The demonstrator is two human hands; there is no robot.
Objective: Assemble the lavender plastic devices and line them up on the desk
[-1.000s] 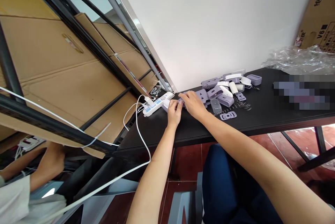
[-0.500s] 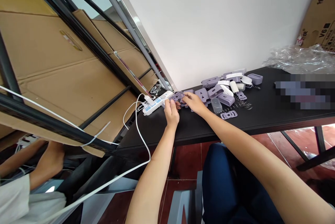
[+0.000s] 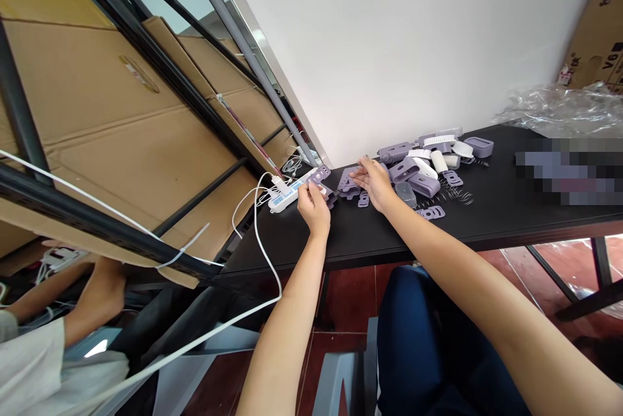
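My left hand is closed on a flat purple plastic plate with round cut-outs, beside a white power strip. A darker purple piece shows just right of its fingers, partly hidden. My right hand hovers over purple parts with its fingers apart, and I see nothing held in it. Under and left of its fingertips lies a purple bracket. A small slotted purple plate lies in front of that bracket. To the right is a pile of purple housings, white brush heads and thin metal springs.
The black table runs along a white wall. Clear plastic wrap and a carton are at the far right. A white cable hangs over the table's left edge. Beyond a black rack at left, another person's arm shows.
My right hand has drawn away to the right from the plate, and its fingers have spread. My left hand keeps hold of the plate, which now points up and to the right.
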